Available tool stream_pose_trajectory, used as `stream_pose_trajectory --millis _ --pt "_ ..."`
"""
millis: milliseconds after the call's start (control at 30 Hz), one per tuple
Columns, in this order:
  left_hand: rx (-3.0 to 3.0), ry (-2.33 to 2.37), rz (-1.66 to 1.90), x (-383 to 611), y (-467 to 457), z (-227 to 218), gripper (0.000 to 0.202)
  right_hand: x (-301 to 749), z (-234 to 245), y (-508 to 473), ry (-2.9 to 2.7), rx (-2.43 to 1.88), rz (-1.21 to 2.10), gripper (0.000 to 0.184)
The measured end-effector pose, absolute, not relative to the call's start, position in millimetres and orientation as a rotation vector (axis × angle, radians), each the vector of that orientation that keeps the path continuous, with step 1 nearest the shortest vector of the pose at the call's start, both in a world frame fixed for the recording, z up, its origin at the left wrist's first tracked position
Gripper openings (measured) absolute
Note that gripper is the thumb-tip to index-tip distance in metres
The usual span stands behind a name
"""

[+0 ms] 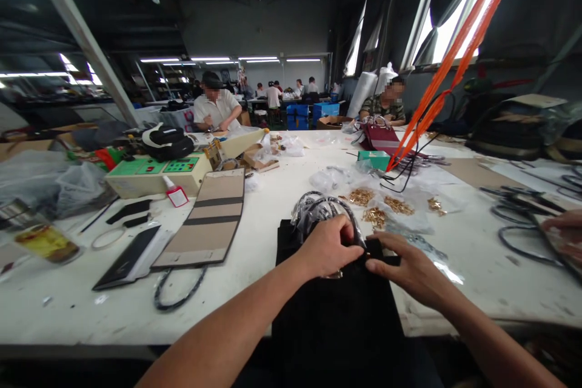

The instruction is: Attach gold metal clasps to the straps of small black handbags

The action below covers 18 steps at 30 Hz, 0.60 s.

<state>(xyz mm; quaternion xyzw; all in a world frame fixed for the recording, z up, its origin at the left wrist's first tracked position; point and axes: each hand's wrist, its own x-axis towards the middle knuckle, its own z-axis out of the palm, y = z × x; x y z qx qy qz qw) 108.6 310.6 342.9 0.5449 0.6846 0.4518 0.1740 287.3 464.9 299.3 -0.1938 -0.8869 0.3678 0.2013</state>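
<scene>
In front of me lies a stack of black bag panels [336, 321], reaching over the table's front edge. Plastic-wrapped, rope-like bag handles [313, 201] arch above its far end. My left hand [328, 248] is closed, with thumb and fingers pinching the end of one handle against the black material. Close beside it, my right hand [411, 267] grips the upper right edge of the panel between thumb and fingers. A tiny gold-coloured fitting shows between the two hands; its details are too small to make out.
Piles of small gold fittings [399, 205] lie on plastic beyond my hands. To the left are a beige bag panel [204, 218], a red bottle [175, 193], a control box [159, 174] and a jar [45, 241]. Another person's hand [566, 233] is at right. Orange straps [448, 85] hang down.
</scene>
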Motion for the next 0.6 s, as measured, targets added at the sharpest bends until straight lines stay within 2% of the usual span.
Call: stream_pose_trajectory --millis 133,300,400,467,600 --pt "1.589 1.981 1.277 109.0 308.2 346.5 0.024 283.1 297.8 458.0 -2.487 -0.621 1.268 0.051" --pt "1.6 2.065 1.239 98.3 310.4 339.2 0.022 264.5 292.3 442.1 -2.381 -0.765 1.008 0.052" --pt "1.71 2.172 1.202 96.9 306.2 335.3 0.016 256.1 296.1 442.2 -2.367 -0.772 1.071 0.05" --pt "1.879 2.229 1.263 98.4 295.4 331.2 0.026 256.2 298.5 447.1 -2.35 -0.717 1.219 0.047" --pt "2.007 2.51 1.577 98.3 257.9 306.5 0.062 265.6 295.6 462.1 -2.273 -0.577 1.523 0.046"
